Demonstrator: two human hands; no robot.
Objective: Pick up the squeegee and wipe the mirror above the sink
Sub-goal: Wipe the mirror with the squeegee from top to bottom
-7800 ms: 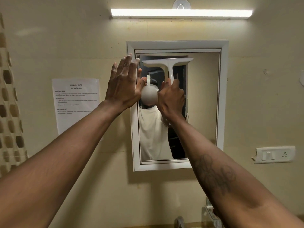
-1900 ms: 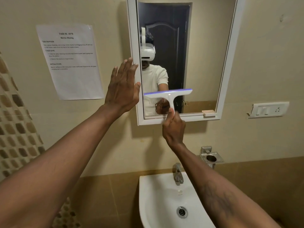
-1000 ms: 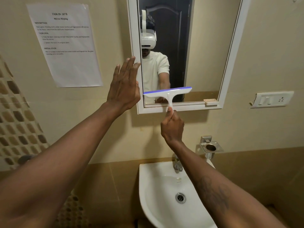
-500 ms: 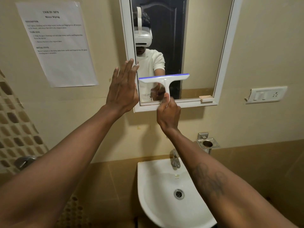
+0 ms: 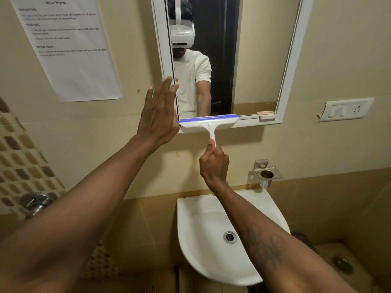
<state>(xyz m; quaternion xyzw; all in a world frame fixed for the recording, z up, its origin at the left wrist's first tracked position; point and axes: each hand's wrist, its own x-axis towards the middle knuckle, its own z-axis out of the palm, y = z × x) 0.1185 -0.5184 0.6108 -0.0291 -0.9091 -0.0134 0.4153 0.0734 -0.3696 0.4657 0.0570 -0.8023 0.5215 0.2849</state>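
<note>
A white squeegee with a blue rubber edge lies level across the bottom of the mirror, its blade at the lower left of the glass and over the white frame. My right hand grips the end of its handle from below. My left hand is flat with fingers stretched, pressed against the mirror's left frame edge and the wall beside it. The white sink hangs on the wall below.
A printed paper sheet is stuck on the wall at left. A switch plate and a metal holder sit to the right of the sink. A metal tap knob juts from the tiled wall at lower left.
The squeegee has come down from partway up the glass to the mirror's bottom edge, and my right hand has dropped with it. My left hand stays on the frame.
</note>
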